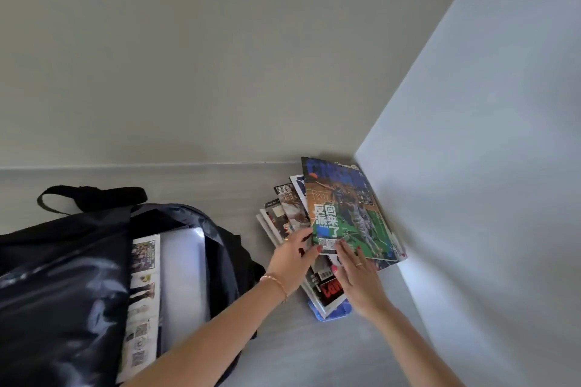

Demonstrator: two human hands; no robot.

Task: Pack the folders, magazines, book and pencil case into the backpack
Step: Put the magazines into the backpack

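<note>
Step in hand, as I read it: picking the next magazine off the pile for the backpack.

My left hand is at the near-left corner of the top magazine, thumb on the cover, fingers curled under the edge, so it's pinching that corner. My right hand lies flat beside it, fingers straight, on the near edge of the cover and the pile under it. It grips nothing.

The magazine pile sits fanned on the desk, pushed into the corner against the side panel, right of the backpack and apart from it.

Backpack lies on its side, main compartment open towards the pile. Inside: one printed magazine or folder and one pale plastic folder behind it.

Count on the desk: one top magazine, at least four more edges fanned to its left, at least one with red lettering under my right hand. Exact total unclear, they overlap. One blue item at the bottom of the pile, possibly the pencil case, can't confirm. Book not identifiable.

Next move: lift the top magazine clear without dragging the rest, swing left, slide it in flat against the items already inside. Mouth needs to stay open, and the flap looks floppy.
</note>
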